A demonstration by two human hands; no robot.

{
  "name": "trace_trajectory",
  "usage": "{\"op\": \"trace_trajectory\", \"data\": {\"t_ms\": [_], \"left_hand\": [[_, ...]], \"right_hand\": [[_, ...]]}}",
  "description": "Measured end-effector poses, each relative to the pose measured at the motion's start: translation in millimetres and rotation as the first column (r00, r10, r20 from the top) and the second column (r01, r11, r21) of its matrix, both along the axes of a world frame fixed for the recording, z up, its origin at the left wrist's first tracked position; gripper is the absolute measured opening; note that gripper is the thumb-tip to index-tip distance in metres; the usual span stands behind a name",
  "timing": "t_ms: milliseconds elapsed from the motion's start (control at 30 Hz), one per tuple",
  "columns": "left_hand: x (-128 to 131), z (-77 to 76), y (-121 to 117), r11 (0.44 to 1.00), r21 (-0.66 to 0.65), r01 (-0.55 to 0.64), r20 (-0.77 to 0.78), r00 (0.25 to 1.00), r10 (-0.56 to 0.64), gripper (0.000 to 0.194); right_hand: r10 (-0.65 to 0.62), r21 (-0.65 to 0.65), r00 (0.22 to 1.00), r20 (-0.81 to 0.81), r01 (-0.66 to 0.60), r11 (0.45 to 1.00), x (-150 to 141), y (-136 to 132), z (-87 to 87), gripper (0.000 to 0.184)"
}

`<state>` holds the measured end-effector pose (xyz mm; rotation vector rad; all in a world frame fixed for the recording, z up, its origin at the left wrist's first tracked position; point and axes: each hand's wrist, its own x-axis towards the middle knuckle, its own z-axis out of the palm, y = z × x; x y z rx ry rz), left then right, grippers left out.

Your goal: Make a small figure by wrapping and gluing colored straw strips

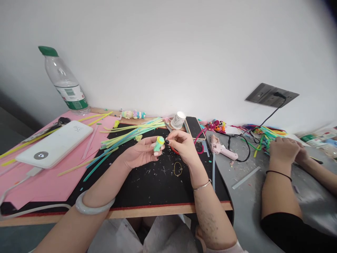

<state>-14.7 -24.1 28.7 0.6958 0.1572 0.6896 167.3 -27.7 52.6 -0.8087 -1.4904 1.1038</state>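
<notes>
Closest to the camera, the left forearm [105,186] wears a pale bangle [91,210]. Well left of the left hand [140,153], a white power bank [58,142] lies on pink sheets [63,186]; near that hand, yellow, green and blue fuzzy stems [139,128] fan across a black mat [147,189]. Its thumb and fingers hold a small green-and-yellow piece [158,144]. At the piece's right edge, the right hand [181,144] has its fingertips drawn together, though whether they grip anything I cannot tell. Right of it lie a pink glue gun [223,150] and, farther, a co-worker's hands [283,149].
</notes>
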Motion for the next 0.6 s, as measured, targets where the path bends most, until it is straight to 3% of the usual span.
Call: {"op": "trace_trajectory", "data": {"t_ms": [167,433,600], "left_hand": [[-0.8,0.7,-0.5,0.999,-0.034,0.02,0.013,1.0,-0.02,0.034],[1.2,4.3,-0.6,0.988,-0.072,-0.137,0.046,0.989,0.141,0.029],[1.8,5.0,-0.1,0.986,-0.064,-0.155,0.05,0.986,0.158,0.027]], "right_hand": [[0.017,-0.008,1.0,0.018,-0.017,1.0,1.5,0.0,0.4,0.015],[-0.047,0.037,0.998,0.052,0.045,0.998,-0.5,-2.1,2.7,0.012],[-0.056,0.092,0.997,0.045,0.052,0.994,0.0,-2.3,4.2,0.007]]}}
